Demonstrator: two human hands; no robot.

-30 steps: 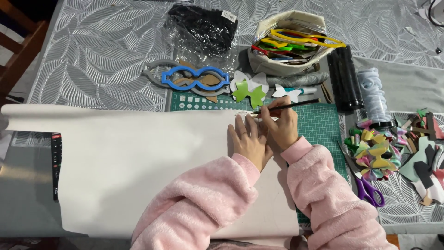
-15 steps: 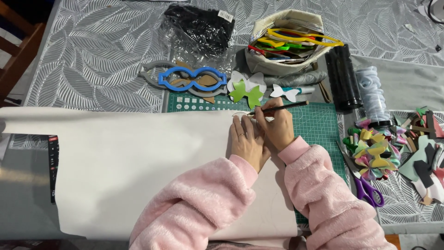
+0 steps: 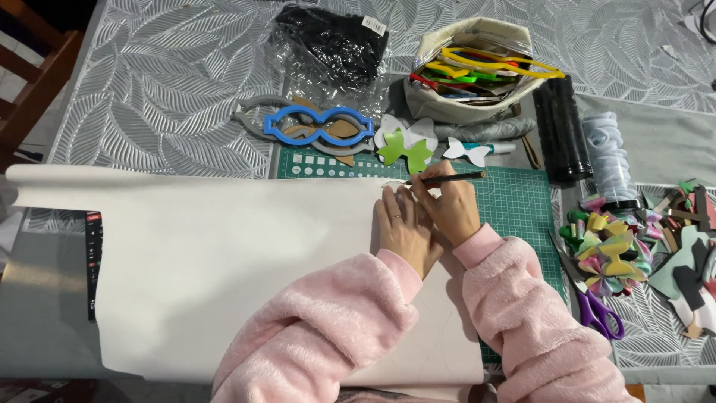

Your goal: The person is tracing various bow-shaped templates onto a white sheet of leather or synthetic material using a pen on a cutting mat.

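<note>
The large sheet of off-white faux leather (image 3: 224, 269) lies spread flat across the table (image 3: 149, 75), its upper right corner overlapping the green cutting mat (image 3: 514, 209). At that corner the left hand (image 3: 406, 227) presses flat, fingers (image 3: 394, 203) together, pinning a small pale template (image 3: 395, 186) onto the sheet. Right beside it, touching, the right hand (image 3: 451, 209) has its fingers clamped on a dark pencil (image 3: 447, 178), tip at the template's edge, shaft pointing right over the mat. Both arms wear fluffy pink sleeves (image 3: 321, 336).

Just above the mat's top edge sit a lime green bow cutout (image 3: 405, 153), white bow cutouts (image 3: 468, 151) and a blue plastic bow stencil (image 3: 317, 125) on grey ones. Farther up from the mat stand a cream fabric basket (image 3: 477, 45) filled with coloured stencils and a black bundle in a clear bag (image 3: 332, 41). Right of the mat, a black roll (image 3: 561, 127), a heap of pastel bows (image 3: 608, 250), and purple-handled scissors (image 3: 597, 310).
</note>
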